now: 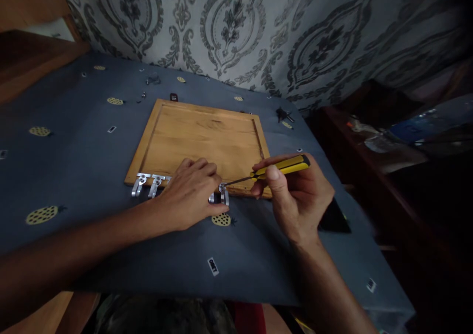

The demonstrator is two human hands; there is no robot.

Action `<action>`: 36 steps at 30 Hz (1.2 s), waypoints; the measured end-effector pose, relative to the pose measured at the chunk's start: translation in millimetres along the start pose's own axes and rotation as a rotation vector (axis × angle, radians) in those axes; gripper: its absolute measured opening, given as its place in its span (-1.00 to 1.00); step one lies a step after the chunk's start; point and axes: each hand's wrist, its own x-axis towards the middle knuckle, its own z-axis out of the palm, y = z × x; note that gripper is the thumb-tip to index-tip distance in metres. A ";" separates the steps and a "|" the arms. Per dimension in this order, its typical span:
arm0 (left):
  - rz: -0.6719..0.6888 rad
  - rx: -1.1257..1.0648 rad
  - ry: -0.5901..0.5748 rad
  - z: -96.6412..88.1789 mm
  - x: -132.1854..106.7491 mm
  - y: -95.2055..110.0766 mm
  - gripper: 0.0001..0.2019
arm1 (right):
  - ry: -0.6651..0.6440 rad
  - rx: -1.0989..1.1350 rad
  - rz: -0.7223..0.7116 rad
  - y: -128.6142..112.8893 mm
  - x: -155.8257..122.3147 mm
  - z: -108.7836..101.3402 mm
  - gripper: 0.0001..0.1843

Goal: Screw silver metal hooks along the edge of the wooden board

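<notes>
A framed wooden panel point(207, 137) lies flat on the cloth-covered table. Along its near edge runs a silvery hook rail point(157, 177) with several metal hooks, the middle ones covered by my left hand point(192, 193). That hand presses the rail against the panel, fingers bent over the wood and thumb against the rightmost hook point(224, 196). My right hand point(301, 201) is wrapped around the yellow-and-black handle of a screwdriver point(281, 167). The screwdriver slants down to the left, its tip at the top of the rightmost hook. Whether the tip sits in a screw is too small to tell.
Small metal bits point(143, 95) and a clear crumpled piece point(152, 80) lie beyond the panel on the blue pineapple-print tablecloth point(81, 176). A black object point(284, 115) sits at the far right. Patterned fabric point(232, 23) hangs behind; wooden furniture point(33, 68) stands at left.
</notes>
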 end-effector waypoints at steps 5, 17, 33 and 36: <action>0.002 0.005 0.001 0.1 0.2 0.0 -0.64 | -0.072 0.058 0.057 -0.9 2.4 -3.1 -0.77; 0.009 -0.013 0.014 1.5 -0.3 -0.7 -0.65 | -0.160 0.002 0.083 -3.2 21.6 4.9 -0.68; 0.011 0.005 0.020 1.2 -0.4 -0.2 -0.65 | -0.135 0.131 0.156 -0.3 10.7 0.7 -0.74; 0.019 0.013 0.023 1.9 -0.7 -0.8 -0.64 | -0.100 0.142 0.136 0.5 11.8 5.8 -0.73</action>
